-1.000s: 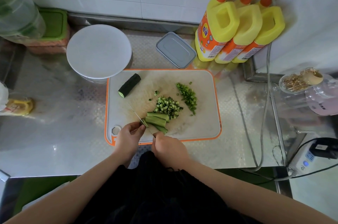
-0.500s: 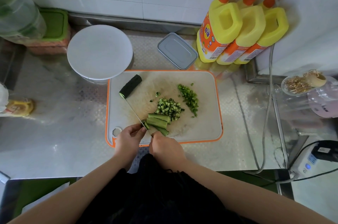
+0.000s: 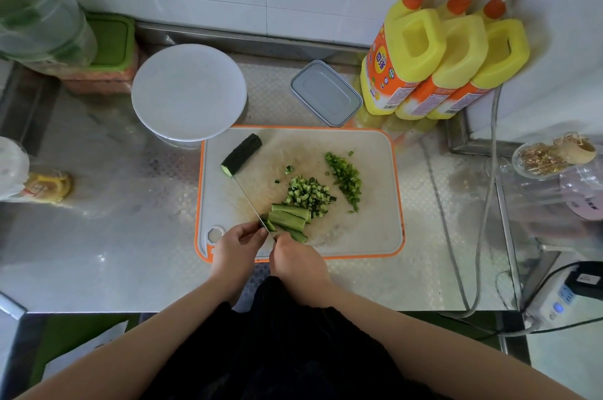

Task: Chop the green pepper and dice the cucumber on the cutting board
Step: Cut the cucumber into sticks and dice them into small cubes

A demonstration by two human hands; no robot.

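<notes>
The knife [image 3: 249, 200] has crept along the cucumber strips [image 3: 288, 220], right hand [image 3: 298, 257] gripping its handle, left hand [image 3: 236, 244] pinching their ends, so dicing's progressing.

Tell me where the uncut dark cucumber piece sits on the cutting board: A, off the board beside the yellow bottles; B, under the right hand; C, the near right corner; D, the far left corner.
D: the uncut cucumber piece lies at the far left corner of the cutting board, near the white round lid, apart from the cucumber strips by the hands.
</notes>
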